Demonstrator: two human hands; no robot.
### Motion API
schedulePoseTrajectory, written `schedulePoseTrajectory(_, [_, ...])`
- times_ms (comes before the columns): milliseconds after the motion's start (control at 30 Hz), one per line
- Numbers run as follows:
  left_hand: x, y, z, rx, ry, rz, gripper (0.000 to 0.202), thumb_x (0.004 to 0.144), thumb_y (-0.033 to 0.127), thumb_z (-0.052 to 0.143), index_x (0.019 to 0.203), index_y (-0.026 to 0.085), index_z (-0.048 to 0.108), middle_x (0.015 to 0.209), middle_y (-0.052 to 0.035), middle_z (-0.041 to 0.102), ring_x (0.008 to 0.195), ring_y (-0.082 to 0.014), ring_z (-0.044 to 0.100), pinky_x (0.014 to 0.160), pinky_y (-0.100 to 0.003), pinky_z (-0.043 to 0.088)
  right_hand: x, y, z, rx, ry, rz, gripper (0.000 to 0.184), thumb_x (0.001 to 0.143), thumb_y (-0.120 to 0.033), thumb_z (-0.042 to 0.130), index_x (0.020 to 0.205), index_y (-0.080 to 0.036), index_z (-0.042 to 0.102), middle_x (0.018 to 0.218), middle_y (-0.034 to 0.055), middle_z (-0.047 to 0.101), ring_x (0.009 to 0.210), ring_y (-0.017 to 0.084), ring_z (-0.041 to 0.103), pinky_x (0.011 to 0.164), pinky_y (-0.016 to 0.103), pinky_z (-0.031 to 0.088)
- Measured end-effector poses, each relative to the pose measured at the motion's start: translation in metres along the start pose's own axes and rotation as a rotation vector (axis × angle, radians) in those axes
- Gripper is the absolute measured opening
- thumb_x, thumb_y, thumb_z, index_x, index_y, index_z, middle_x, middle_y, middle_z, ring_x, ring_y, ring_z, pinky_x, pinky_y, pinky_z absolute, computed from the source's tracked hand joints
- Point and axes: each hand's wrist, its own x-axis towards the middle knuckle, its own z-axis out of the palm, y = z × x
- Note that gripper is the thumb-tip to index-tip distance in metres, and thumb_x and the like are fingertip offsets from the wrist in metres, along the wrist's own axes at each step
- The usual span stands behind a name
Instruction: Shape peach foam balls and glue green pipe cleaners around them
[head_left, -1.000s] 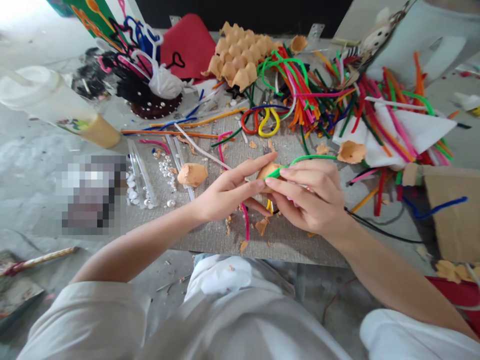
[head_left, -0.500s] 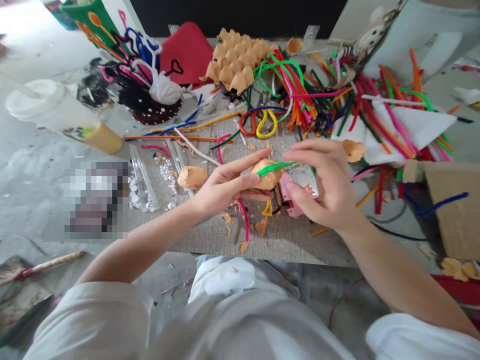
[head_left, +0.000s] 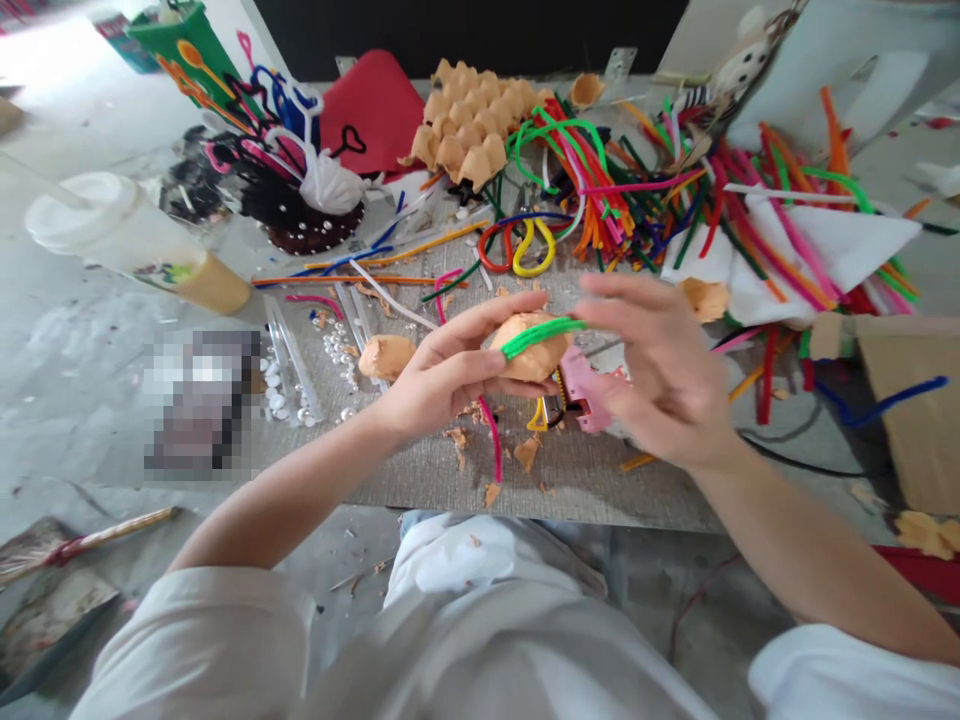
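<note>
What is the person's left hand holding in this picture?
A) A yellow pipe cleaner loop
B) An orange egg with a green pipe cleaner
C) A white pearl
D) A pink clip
B: the left hand wraps around the orange egg, and the green pipe cleaner lies across the egg's top.

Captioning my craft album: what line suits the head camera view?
Left hand holds an orange egg-shaped piece with a green pipe cleaner across it; right hand open beside it.
</note>
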Motion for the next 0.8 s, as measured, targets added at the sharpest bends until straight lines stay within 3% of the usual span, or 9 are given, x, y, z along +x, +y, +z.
schedulePoseTrajectory(67, [0.0,0.0,-0.003,0.022,-0.021,0.044,0.036,0.088,0.031,0.071,0.123,0.033,0.071,0.126,0.003,0.074,0.105,-0.0171,0.077,0.091,-0.03,0.069,0.002,0.001,-0.003,0.147,0.07,0.08,0.065,0.091,-0.022,0.066,0.151,-0.042,0.053,0.15,0.0045,0.058,0.132,0.029,0.062,0.11,0.055,0.057])
schedulePoseTrajectory(133, [-0.001,-0.002,-0.006,0.076,-0.02,0.073,0.028,0.087,0.032,0.073,0.115,0.032,0.072,0.127,0.0015,0.07,0.106,-0.0187,0.075,0.087,-0.032,0.07,0.003,0.003,-0.005,0.093,0.067,0.014,0.065,0.088,-0.023,0.071,0.15,-0.038,0.056,0.143,0.0064,0.063,0.126,0.028,0.066,0.107,0.053,0.059])
schedulePoseTrajectory(267, [-0.003,-0.003,-0.006,0.149,-0.034,0.046,0.025,0.09,0.026,0.072,0.113,0.035,0.069,0.128,0.0008,0.063,0.104,-0.0176,0.074,0.076,-0.03,0.071,0.006,0.004,-0.005,-0.104,0.013,-0.143,0.043,0.09,-0.016,0.07,0.131,-0.03,0.069,0.118,0.0064,0.076,0.108,0.021,0.073,0.094,0.038,0.061])
schedulePoseTrajectory(433, [-0.003,-0.002,-0.001,0.161,-0.029,-0.047,0.042,0.091,0.029,0.072,0.132,0.031,0.067,0.124,-0.0037,0.072,0.109,-0.0173,0.073,0.09,-0.028,0.065,0.006,0.002,-0.003,-0.101,0.018,-0.122,0.029,0.095,-0.019,0.065,0.117,-0.035,0.073,0.104,-0.0006,0.079,0.094,0.019,0.076,0.082,0.037,0.061])
schedulePoseTrajectory(600, [-0.003,-0.006,-0.001,0.199,-0.048,0.012,0.042,0.088,0.028,0.074,0.129,0.032,0.07,0.128,-0.0021,0.073,0.11,-0.0162,0.071,0.098,-0.028,0.06,0.007,-0.001,-0.003,-0.024,0.039,-0.081,0.024,0.093,-0.022,0.069,0.113,-0.034,0.075,0.101,0.0005,0.079,0.091,0.019,0.076,0.08,0.037,0.062])
schedulePoseTrajectory(800, [-0.001,-0.004,-0.006,0.261,-0.092,0.069,0.048,0.085,0.023,0.075,0.132,0.033,0.068,0.134,-0.0018,0.071,0.116,-0.0146,0.069,0.1,-0.022,0.058,0.008,-0.006,-0.006,0.117,0.05,-0.005,0.019,0.092,-0.019,0.072,0.106,-0.032,0.076,0.104,0.0006,0.078,0.093,0.016,0.074,0.082,0.035,0.062])
